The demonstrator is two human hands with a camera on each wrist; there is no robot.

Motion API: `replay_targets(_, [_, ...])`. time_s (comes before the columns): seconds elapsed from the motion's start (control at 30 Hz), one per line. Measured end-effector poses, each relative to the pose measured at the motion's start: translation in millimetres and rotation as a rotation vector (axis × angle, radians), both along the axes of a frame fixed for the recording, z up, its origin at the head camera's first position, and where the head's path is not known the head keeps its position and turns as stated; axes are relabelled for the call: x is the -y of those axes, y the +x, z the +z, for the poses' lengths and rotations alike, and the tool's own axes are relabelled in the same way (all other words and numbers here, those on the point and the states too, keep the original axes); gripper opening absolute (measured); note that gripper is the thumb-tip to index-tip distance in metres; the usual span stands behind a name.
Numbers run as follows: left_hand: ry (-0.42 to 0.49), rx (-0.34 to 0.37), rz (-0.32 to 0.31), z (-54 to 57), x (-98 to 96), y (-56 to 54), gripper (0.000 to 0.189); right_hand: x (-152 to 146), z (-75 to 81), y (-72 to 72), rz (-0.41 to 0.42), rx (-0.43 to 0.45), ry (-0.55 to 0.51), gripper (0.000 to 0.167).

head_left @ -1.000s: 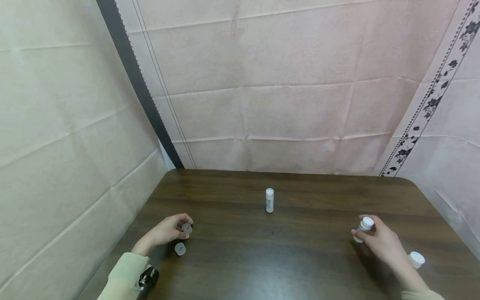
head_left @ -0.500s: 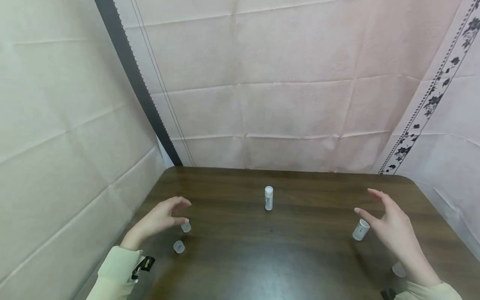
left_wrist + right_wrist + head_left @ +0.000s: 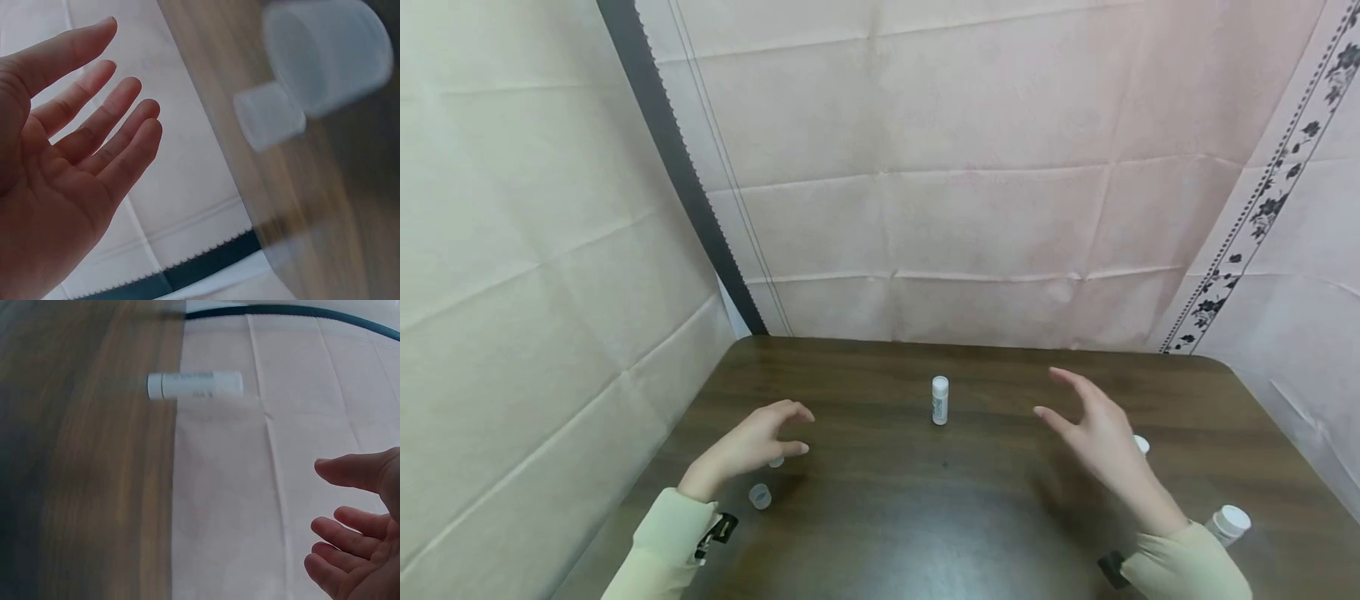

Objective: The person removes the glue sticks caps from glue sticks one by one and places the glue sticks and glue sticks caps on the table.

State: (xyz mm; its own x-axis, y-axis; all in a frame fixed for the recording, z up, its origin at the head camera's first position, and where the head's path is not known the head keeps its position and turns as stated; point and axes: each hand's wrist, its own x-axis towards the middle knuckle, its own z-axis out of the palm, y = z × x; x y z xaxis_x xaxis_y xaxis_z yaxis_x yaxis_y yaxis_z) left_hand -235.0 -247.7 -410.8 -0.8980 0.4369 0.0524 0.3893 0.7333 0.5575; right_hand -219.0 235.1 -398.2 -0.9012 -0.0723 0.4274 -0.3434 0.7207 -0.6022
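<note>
Both hands empty above table; vials and caps stand loose on it.

Nearest, R front edge of the table (image 3: pixel 880 542): white-capped vial (image 3: pixel 1228 525) just beside the R sleeve (image 3: pixel 1180 562). L front: small clear cap (image 3: pixel 760 496) on the wood, near the L wrist, not touched. Left hand (image 3: pixel 748 446) raised over the table, fingers spread and relaxed, grasping nothing; wrist view confirms a bare palm (image 3: pixel 69 162). Second clear cap (image 3: pixel 776 461) sits under the fingertips, partly hidden; contact can't be told. Right hand (image 3: pixel 1101 442) likewise released, fingers straight and apart, lifted off the surface, nothing in it (image 3: pixel 359 550). Behind it a white vial top (image 3: pixel 1141 443) shows, rest hidden. Farthest, centre: upright labelled vial (image 3: pixel 940 400), white cap on, standing alone between the two hands, well apart from both. Pink cloth backdrop (image 3: pixel 962 167) beyond the table.
</note>
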Motion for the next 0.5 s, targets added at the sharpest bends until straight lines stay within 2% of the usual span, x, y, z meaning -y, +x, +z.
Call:
replay_targets(0.23, [-0.012,-0.027,-0.057,1.0,-18.1,3.2,0.035,40,-8.1,-38.5,0.137,0.062,-0.020,0.061])
replay_targets(0.5, [-0.036,-0.037,-0.093,2.8,-33.4,5.1,0.033,80,-25.2,-63.1,0.229,0.205,-0.115,0.065])
